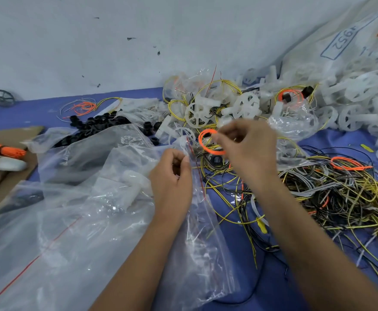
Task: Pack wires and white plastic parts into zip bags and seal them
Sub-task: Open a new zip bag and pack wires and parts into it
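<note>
Nearby, wire tangle, white plastic wheels, black rings, spare bags

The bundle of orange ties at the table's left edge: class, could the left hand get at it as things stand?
Probably not right away. The left hand is pinching the mouth of a zip bag, and loose clear bags lie heaped between it and the bundle of orange ties. Letting go first, it likely could reach over them.
</note>
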Demonstrator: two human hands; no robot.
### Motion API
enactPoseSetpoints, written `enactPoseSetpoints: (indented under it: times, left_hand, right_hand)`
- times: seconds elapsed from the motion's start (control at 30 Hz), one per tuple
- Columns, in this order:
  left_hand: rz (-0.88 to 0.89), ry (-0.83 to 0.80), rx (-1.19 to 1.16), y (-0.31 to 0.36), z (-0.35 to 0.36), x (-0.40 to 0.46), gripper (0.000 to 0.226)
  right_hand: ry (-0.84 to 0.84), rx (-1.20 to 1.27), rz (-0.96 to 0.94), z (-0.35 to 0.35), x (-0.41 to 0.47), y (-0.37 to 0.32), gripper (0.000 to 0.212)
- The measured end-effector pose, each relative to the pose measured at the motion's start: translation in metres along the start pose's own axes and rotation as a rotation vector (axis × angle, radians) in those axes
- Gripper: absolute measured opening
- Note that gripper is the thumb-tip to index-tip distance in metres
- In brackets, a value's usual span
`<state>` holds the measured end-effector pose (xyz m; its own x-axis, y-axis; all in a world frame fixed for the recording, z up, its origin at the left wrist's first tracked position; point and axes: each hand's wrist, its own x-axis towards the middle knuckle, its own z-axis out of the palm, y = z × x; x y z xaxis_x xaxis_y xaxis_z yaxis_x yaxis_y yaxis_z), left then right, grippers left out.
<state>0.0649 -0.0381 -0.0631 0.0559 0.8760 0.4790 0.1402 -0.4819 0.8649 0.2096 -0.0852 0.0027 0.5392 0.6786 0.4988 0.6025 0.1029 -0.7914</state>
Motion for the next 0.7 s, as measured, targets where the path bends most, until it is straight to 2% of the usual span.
enactPoseSetpoints:
  times: [0.07, 0.2, 0.27, 0.33, 0.5, 0.53, 0.63, 0.7]
  left_hand:
    - [0.059, 0.073, 0.018, 0.004, -0.002, 0.000, 0.015]
    - [0.218, 0.177, 0.111, 0.009, -0.007, 0.000, 0.012]
    - [0.282, 0.180, 0.143, 0.010, -0.008, -0.001, 0.009]
    - [0.352, 0.166, 0.175, 0.014, -0.008, -0.003, 0.006]
    - [0.442, 0.117, 0.237, 0.025, -0.008, -0.009, 0.005]
    - [0.450, 0.106, 0.242, 0.026, -0.008, -0.010, 0.004]
    - [0.480, 0.090, 0.221, 0.030, -0.006, -0.013, 0.006]
    - [0.507, 0.086, 0.209, 0.033, -0.005, -0.015, 0.006]
  right_hand:
    - [-0.086, -0.018, 0.020, 0.016, -0.017, 0.006, 0.012]
    - [-0.250, -0.242, -0.156, 0.031, -0.027, 0.010, 0.009]
    - [-0.287, -0.110, -0.162, 0.036, -0.029, 0.007, 0.006]
    - [-0.321, 0.120, -0.071, 0.038, -0.031, 0.006, 0.008]
    - [-0.637, 0.487, 0.094, 0.032, -0.038, 0.007, 0.036]
    - [-0.648, 0.492, 0.091, 0.032, -0.038, 0.007, 0.038]
    - [-0.599, 0.438, 0.047, 0.033, -0.035, 0.005, 0.027]
    - [-0.597, 0.357, -0.008, 0.035, -0.032, 0.004, 0.039]
